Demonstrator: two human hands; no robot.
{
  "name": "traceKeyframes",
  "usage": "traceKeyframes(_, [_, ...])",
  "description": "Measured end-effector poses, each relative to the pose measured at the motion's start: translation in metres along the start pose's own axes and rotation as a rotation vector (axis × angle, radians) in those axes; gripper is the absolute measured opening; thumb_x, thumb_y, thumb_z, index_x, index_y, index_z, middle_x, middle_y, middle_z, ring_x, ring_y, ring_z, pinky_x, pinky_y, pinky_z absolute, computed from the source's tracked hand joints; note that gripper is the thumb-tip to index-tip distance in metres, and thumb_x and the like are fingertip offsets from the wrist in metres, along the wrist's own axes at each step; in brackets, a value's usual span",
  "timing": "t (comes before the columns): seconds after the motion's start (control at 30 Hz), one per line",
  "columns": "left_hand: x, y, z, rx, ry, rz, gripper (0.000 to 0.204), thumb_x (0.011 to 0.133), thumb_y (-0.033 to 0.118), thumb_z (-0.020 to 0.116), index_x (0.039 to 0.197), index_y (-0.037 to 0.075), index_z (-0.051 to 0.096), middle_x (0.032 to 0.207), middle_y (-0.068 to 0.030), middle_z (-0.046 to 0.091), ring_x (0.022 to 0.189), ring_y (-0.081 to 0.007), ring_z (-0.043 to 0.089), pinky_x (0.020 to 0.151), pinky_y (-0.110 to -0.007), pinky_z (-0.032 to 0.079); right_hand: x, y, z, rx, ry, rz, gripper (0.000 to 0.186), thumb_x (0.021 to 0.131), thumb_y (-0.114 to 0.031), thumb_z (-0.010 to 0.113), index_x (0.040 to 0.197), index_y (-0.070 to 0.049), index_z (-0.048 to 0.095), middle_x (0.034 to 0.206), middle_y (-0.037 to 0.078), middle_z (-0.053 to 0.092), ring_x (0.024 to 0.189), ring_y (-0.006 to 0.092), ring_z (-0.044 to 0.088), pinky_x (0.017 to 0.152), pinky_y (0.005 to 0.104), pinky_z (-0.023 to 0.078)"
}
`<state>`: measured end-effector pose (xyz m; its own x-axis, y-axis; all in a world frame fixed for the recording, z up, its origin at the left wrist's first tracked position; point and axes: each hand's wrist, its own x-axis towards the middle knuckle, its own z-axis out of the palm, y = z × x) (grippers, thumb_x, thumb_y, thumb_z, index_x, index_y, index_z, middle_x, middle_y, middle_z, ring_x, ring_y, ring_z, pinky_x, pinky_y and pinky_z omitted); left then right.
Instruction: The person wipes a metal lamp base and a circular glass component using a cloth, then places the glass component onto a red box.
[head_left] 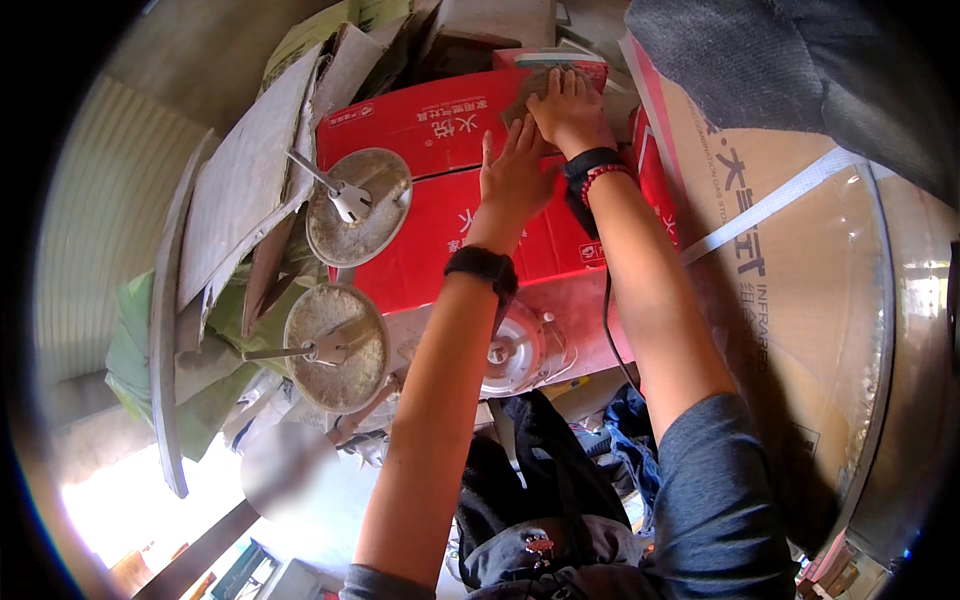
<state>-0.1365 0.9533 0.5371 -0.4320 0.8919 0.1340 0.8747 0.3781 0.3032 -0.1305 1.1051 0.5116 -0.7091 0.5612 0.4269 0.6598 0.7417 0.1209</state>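
Note:
A red cardboard box (400,230) with white print lies before me, a dark seam running across its top. At its far right end, my right hand (570,115) rests on a crumpled grey-brown cloth (520,98), fingers stretched out over it. My left hand (515,180) is just nearer and to the left, its fingers extended, with the fingertips at the cloth's near edge. A black band and a red bead bracelet are on my right wrist; another black band is on my left. The underside of the cloth is hidden.
Two dusty round metal discs with stems, one farther (375,235) and one nearer (345,375), stand left of the box. A white round fitting (515,350) sits below. Cardboard sheets (240,180) lean at left. A big brown carton (780,330) with a white strap fills the right.

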Motion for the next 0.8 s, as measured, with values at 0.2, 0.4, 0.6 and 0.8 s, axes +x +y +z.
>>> traceKeyframes(0.2, [0.001, 0.003, -0.004, 0.0, -0.046, 0.022, 0.061, 0.082, 0.041, 0.046, 0.134, 0.016, 0.027, 0.142, -0.0024, 0.02, 0.132, -0.0187, 0.016, 0.104, -0.052, 0.012, -0.009, -0.007, -0.015, -0.048, 0.023, 0.161, 0.046, 0.083, -0.034, 0.039, 0.108, 0.002, 0.055, 0.116, 0.025, 0.048, 0.107, 0.0364, 0.045, 0.086, 0.0494, 0.035])
traceKeyframes(0.4, [-0.001, 0.0, -0.005, -0.022, -0.06, 0.042, 0.063, 0.081, 0.041, 0.047, 0.135, 0.014, 0.025, 0.142, -0.0015, 0.021, 0.132, -0.0169, 0.016, 0.105, -0.049, 0.012, -0.003, -0.013, -0.051, -0.153, -0.351, 0.145, 0.035, 0.081, -0.029, 0.043, 0.093, -0.004, 0.065, 0.104, 0.02, 0.057, 0.098, 0.037, 0.052, 0.075, 0.0494, 0.04])
traceKeyframes(0.6, [-0.004, 0.004, -0.006, -0.084, -0.095, 0.038, 0.066, 0.078, 0.039, 0.05, 0.135, 0.014, 0.026, 0.142, -0.0018, 0.022, 0.132, -0.0175, 0.015, 0.106, -0.048, 0.013, 0.002, -0.019, -0.029, -0.196, -0.425, 0.276, 0.034, 0.083, -0.029, 0.043, 0.095, -0.008, 0.066, 0.102, 0.015, 0.061, 0.095, 0.0335, 0.057, 0.073, 0.0528, 0.043])
traceKeyframes(0.8, [-0.005, 0.004, -0.002, -0.239, -0.102, 0.05, 0.064, 0.077, 0.036, 0.052, 0.132, 0.013, 0.031, 0.14, -0.0049, 0.025, 0.131, -0.0223, 0.018, 0.105, -0.047, 0.017, -0.006, -0.011, -0.04, 0.177, -0.551, 0.318, 0.056, 0.077, -0.042, 0.05, 0.113, 0.002, 0.054, 0.121, 0.027, 0.044, 0.107, 0.042, 0.046, 0.086, 0.05, 0.038])
